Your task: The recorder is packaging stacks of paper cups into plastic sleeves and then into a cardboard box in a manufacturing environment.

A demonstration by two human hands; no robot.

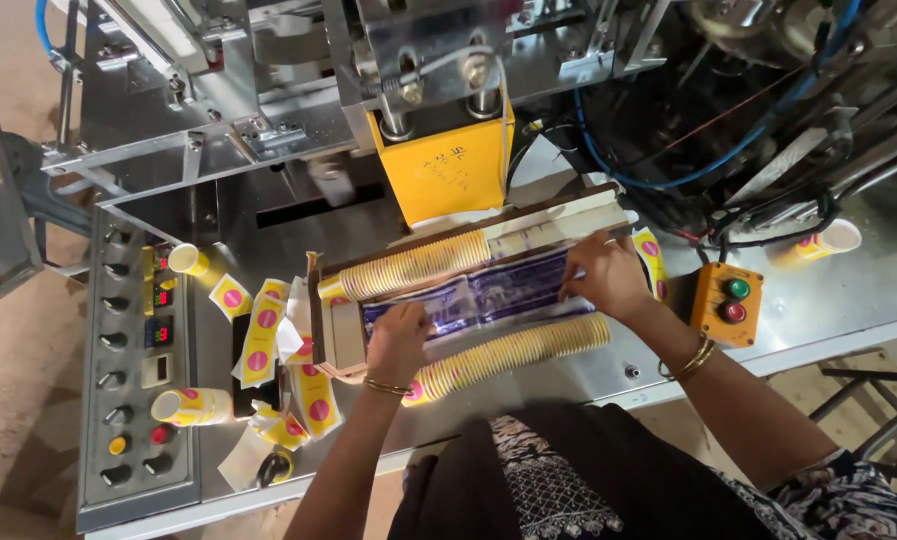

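Yellow paper cups, nested in two long stacks, lie in a cardboard tray [320, 300] on the worktop [828, 300]: far stack [418, 265], near stack [513, 352], both running left to right. Between them lies a printed plastic sleeve [488, 297]. Left hand [398, 343] and right hand [604, 277] each press flat on it, fingers spread, gripping nothing.

Gold bangles on both wrists; dark patterned dress w/ black-white print.
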